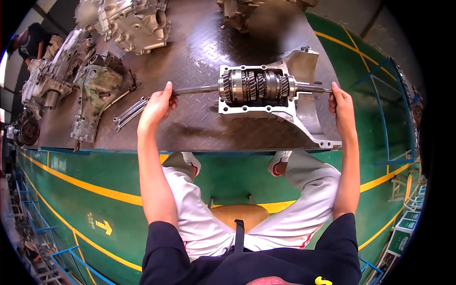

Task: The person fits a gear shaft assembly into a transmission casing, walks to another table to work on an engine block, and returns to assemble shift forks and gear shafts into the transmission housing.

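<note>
A gear shaft assembly [256, 86] with several steel gears lies in the open half of a silver gearbox housing [270, 109] on the metal table. Its long splined shaft [197, 90] sticks out to the left, where my left hand [159, 107] is closed round the end with the thumb on top. On the other side, my right hand [342, 107] grips the tip of the shorter shaft end [313, 88], thumb up, past the housing's flared bell. The fingertips under both shaft ends are partly hidden. Several combination wrenches [129, 113] lie just left of my left hand.
Gearbox casings [130, 23] crowd the table's far left, with a greenish casing [97, 88] nearer. Another casing [237, 14] stands at the back. The table's front edge [190, 152] runs before my knees. A person [35, 40] is at the far left.
</note>
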The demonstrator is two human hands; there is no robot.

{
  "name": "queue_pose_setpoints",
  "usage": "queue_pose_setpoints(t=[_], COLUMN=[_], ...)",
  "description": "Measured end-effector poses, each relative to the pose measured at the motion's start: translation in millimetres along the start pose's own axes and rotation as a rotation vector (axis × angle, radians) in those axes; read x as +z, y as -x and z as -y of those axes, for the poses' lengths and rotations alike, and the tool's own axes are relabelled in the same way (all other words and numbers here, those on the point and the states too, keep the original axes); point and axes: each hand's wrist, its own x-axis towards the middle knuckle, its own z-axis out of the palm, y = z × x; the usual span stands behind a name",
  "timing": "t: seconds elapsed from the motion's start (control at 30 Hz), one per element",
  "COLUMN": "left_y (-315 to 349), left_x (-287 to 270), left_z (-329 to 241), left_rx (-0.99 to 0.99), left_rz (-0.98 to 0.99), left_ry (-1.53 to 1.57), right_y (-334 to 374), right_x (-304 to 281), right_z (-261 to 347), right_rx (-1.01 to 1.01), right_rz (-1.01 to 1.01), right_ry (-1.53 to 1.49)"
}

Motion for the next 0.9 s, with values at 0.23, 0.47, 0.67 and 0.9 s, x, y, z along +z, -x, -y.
queue_pose_setpoints(t=[0.23, 0.47, 0.67, 0.9], left_y=[3.6, -0.1, 12.9, -1.5], left_x=[-3.5, -14.8, -11.4, -8.0], left_z=[0.1, 10.7, -0.5, 0.8], left_rx=[0.015, 0.081, 0.217, -0.006], left_rz=[0.069, 0.161, 0.141, 0.016], left_ry=[0.141, 0.203, 0.201, 0.098], right_y=[-1.8, 0.0, 0.4, -3.1], right_x=[-8.1, -7.6, -10.1, -11.5], right_z=[-5.8, -6.8, -10.2, -7.9], right_rx=[-0.066, -0.244, -0.391, -0.071], right_rz=[0.032, 0.090, 0.129, 0.066], right_ry=[0.060, 0.198, 0.242, 0.193])
